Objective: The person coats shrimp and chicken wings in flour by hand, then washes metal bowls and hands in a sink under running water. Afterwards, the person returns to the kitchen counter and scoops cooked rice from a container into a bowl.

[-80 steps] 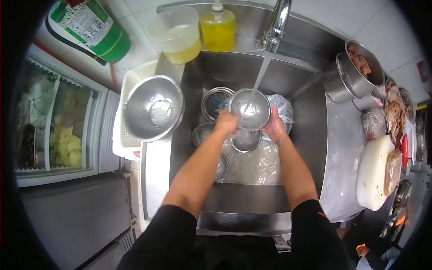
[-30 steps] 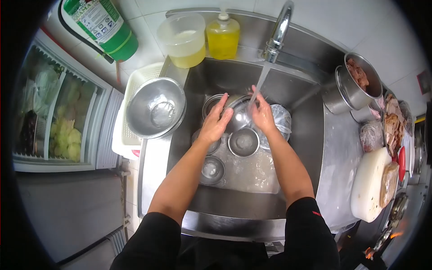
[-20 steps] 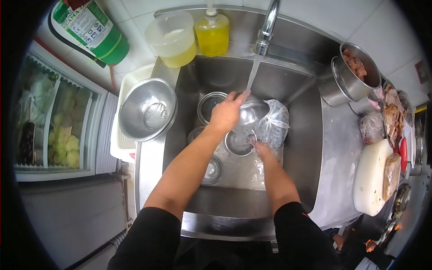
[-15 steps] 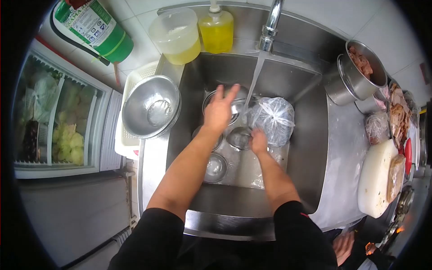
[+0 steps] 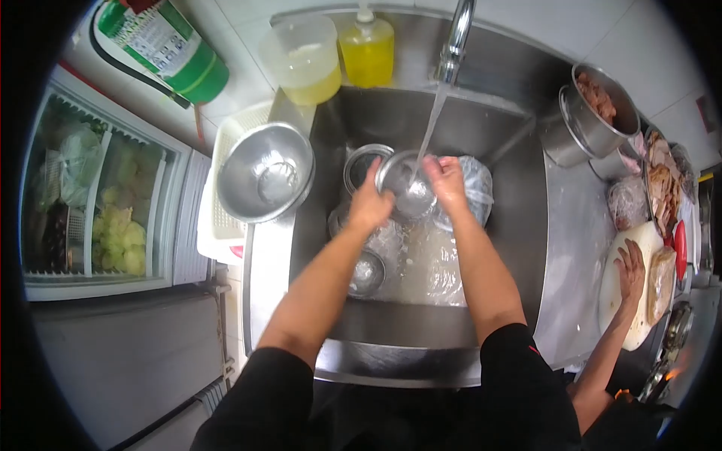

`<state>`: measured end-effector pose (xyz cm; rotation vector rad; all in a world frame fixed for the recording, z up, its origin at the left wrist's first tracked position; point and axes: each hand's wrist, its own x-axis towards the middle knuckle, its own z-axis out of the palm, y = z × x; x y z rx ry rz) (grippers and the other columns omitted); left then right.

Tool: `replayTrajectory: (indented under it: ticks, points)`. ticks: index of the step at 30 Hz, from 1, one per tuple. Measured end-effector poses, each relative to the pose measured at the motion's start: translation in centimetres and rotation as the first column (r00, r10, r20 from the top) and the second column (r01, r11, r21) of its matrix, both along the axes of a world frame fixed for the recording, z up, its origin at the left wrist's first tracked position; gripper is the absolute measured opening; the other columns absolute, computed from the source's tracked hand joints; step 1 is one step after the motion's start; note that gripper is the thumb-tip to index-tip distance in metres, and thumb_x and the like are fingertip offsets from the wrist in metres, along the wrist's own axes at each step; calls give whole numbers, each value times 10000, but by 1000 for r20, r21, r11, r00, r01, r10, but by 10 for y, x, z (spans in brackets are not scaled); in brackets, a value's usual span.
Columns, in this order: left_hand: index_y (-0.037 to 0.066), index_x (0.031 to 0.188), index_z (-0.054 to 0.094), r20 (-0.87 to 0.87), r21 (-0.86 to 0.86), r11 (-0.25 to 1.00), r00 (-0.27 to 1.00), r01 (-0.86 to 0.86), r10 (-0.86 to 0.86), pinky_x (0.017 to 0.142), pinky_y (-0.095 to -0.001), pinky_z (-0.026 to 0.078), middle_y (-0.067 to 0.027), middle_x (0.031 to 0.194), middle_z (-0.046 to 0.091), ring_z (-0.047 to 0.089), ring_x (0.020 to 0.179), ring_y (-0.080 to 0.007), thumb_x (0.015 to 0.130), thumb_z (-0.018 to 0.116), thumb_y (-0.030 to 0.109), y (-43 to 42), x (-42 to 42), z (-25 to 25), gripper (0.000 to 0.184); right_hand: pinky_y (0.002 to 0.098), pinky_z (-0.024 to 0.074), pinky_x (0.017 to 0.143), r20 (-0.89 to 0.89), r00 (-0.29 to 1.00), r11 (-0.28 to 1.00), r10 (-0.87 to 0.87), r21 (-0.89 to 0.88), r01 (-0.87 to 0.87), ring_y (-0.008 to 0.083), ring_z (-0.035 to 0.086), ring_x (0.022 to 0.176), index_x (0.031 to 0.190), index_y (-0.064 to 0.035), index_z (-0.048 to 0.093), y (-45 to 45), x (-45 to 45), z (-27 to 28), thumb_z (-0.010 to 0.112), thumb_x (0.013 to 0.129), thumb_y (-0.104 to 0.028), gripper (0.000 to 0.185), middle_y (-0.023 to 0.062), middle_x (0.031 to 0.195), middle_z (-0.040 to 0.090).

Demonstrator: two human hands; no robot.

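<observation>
Between my two hands a metal bowl [image 5: 412, 197] is held under the stream of water from the faucet [image 5: 451, 56]. My left hand [image 5: 370, 201] grips its left rim, and my right hand [image 5: 449, 184] grips its right rim. Partly behind my right hand sits a tied clear plastic bag [image 5: 475, 184], its contents unclear. Another round metal bowl [image 5: 361, 161] stands at the back left of the sink [image 5: 421, 327]. Close to my left forearm lies a small metal bowl [image 5: 368, 272], with more metalware partly hidden beside it.
Large stacked metal bowls [image 5: 248, 180] rest on a white basket [image 5: 229, 139] at the left. Behind the sink stand a plastic tub [image 5: 301, 64] and a yellow soap bottle [image 5: 368, 49]. On the right, a co-worker's hand [image 5: 630, 270] touches a white cutting board [image 5: 639, 248].
Both my hands have come together on a metal bowl, now raised under the water. The co-worker's hand has moved up onto the cutting board. The view has shifted slightly.
</observation>
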<state>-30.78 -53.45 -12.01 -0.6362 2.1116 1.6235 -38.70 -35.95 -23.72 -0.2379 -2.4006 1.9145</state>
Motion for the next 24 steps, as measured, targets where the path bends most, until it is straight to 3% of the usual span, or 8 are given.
replayTrajectory:
  ticks: [2, 4, 6, 11, 14, 15, 19, 24]
  points:
    - [282, 1463, 329, -224, -542, 820, 908, 187, -355, 887, -504, 491, -252, 1193, 588, 613, 1009, -424, 868, 568, 144, -17, -25, -33, 656, 348, 511, 742, 492, 870, 594, -8, -698, 400, 213, 626, 824, 1170, -58, 554, 15, 33, 43, 434, 984, -429, 432, 86, 934, 640]
    - [300, 1464, 323, -300, -678, 716, 826, 168, -478, 893, -509, 485, -244, 1248, 543, 606, 1035, -419, 878, 558, 143, -14, -25, -13, 650, 372, 511, 817, 536, 805, 948, 255, -301, -100, 254, 641, 953, 1313, -44, 506, 22, 61, -63, 430, 978, -450, 533, 151, 1054, 654]
    - [298, 1467, 318, -276, -698, 701, 849, 145, -451, 915, -503, 474, -237, 1296, 505, 586, 1075, -419, 878, 559, 142, -16, -22, -9, 655, 387, 439, 1002, 823, 358, 609, 441, 18, -793, 360, 564, 1173, 1349, 18, 493, -15, 99, -76, 530, 872, -615, 794, 262, 1314, 542]
    - [318, 1487, 261, -274, -661, 749, 911, 53, -307, 937, -494, 473, -214, 1369, 441, 569, 1106, -429, 876, 556, 119, -38, -14, -37, 706, 433, 450, 992, 700, 595, 501, 395, 379, -778, 367, 553, 1190, 1166, -14, 644, -78, 151, -222, 647, 816, -377, 504, 242, 1246, 589]
    - [338, 1500, 204, -221, -656, 754, 946, 36, -238, 937, -494, 477, -223, 1413, 392, 568, 1112, -438, 875, 538, 93, -44, -2, -27, 749, 395, 537, 866, 660, 633, 440, 404, 466, -767, 372, 666, 962, 1103, -4, 659, -29, 95, -161, 664, 714, -181, 427, 213, 1045, 683]
    - [363, 1504, 168, -204, -689, 724, 950, 33, -238, 922, -492, 487, -240, 1451, 347, 568, 1117, -447, 876, 520, 73, -49, -3, -39, 776, 399, 527, 875, 765, 572, 765, 297, 168, -621, 365, 655, 997, 1071, 35, 654, -11, 80, -74, 651, 714, -156, 406, 231, 1072, 666]
    - [386, 1505, 152, -154, -702, 710, 962, 54, -225, 911, -485, 496, -267, 1484, 294, 570, 1117, -456, 875, 517, 63, -49, -5, -36, 796, 407, 524, 849, 615, 689, 464, 383, 517, -719, 356, 658, 972, 1101, -52, 664, 13, -4, -43, 659, 759, -131, 351, 236, 998, 673]
    - [400, 1506, 144, -210, -681, 732, 959, -3, -191, 944, -484, 476, -284, 1500, 258, 527, 1178, -465, 885, 517, 74, -48, -15, -31, 794, 385, 496, 905, -62, 816, 718, 575, 515, -468, 362, 585, 1128, 1198, -76, 602, -9, -11, 36, 566, 772, 37, 442, 240, 1247, 575]
